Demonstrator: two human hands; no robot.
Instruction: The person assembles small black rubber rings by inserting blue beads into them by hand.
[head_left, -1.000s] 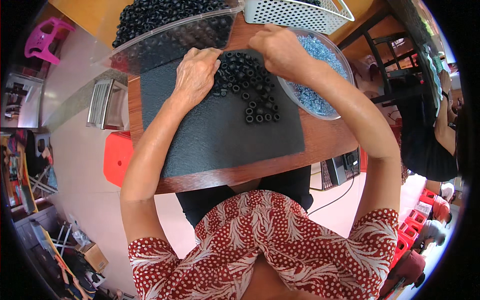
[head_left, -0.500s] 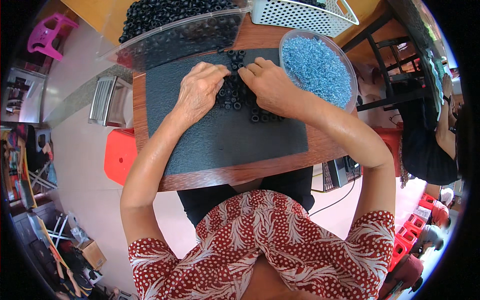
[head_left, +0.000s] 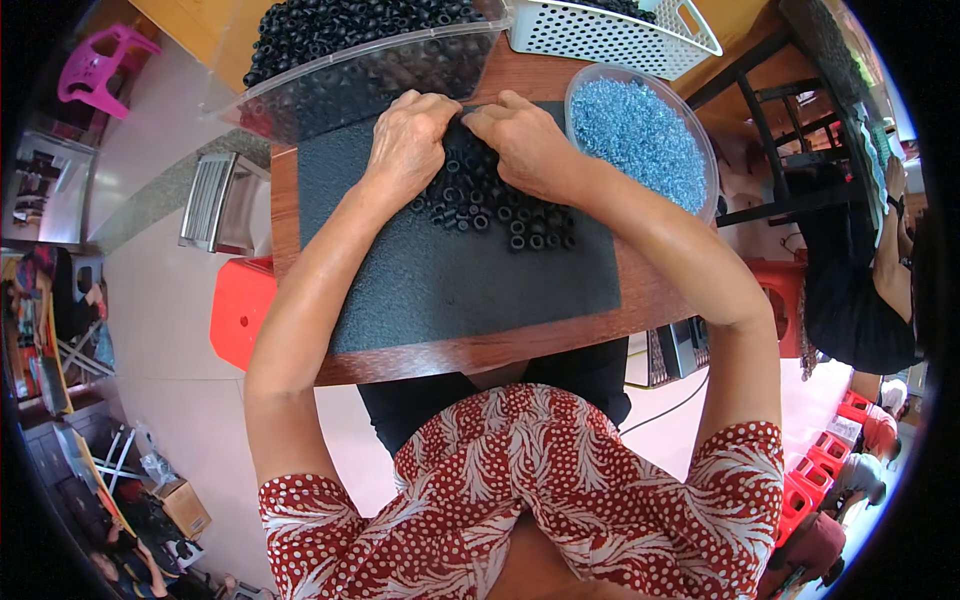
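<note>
A loose pile of small black ring-shaped pieces [head_left: 480, 207] lies on the dark mat [head_left: 430, 300]. My left hand [head_left: 412, 140] rests at the pile's far left side, its fingers curled in. Across from it, my right hand [head_left: 522, 147] is bent over the far right side of the pile, with thumb and forefinger drawn together. The fingertips of both hands nearly meet beyond the pile. Whatever lies between them is too small or too covered to make out. On the near right, several rings stand in rough rows, their holes facing up.
A clear plastic bin [head_left: 390, 45] full of black rings stands at the far left. Beside it is a white perforated basket [head_left: 610, 38]. A round tub of pale blue clear pieces [head_left: 640, 140] sits right of the mat. A red stool [head_left: 243, 312] is left of the table.
Both hands have moved a little farther away, toward the bin. More of the ring pile shows on the near side, and its pieces have spread toward me.
</note>
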